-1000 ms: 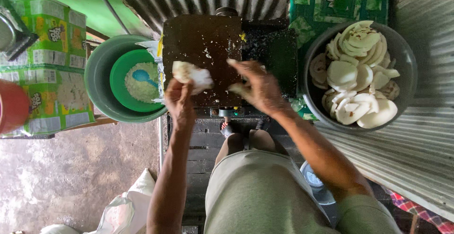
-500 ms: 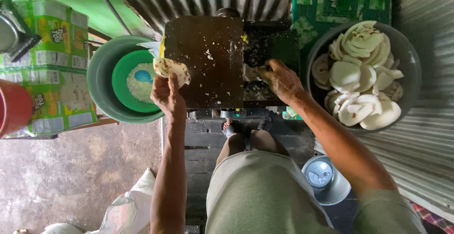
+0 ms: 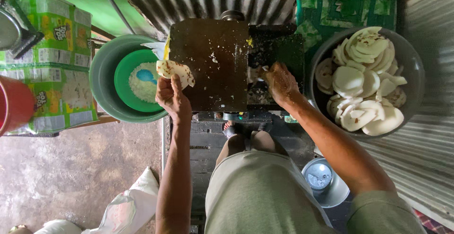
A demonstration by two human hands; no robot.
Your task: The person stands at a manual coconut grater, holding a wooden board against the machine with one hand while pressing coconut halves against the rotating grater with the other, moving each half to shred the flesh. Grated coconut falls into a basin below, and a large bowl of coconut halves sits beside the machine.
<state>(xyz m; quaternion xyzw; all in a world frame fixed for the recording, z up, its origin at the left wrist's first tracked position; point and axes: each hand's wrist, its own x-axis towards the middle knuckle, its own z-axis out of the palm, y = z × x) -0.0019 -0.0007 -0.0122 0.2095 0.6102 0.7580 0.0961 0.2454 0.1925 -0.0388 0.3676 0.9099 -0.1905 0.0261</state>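
Your left hand [image 3: 171, 97] grips a thin pale slice [image 3: 176, 70] at the dark board's [image 3: 208, 63] left edge, just beside the green bowl [image 3: 135, 80]. Your right hand [image 3: 280, 80] rests on the grater [image 3: 276, 49], fingers curled; whether they hold anything, you cannot tell. A basin [image 3: 410, 59] of slices sits to the right.

At the left side stand stacked green and yellow cartons [image 3: 52, 68]; a white plastic bag [image 3: 125, 208] lies on the floor below.
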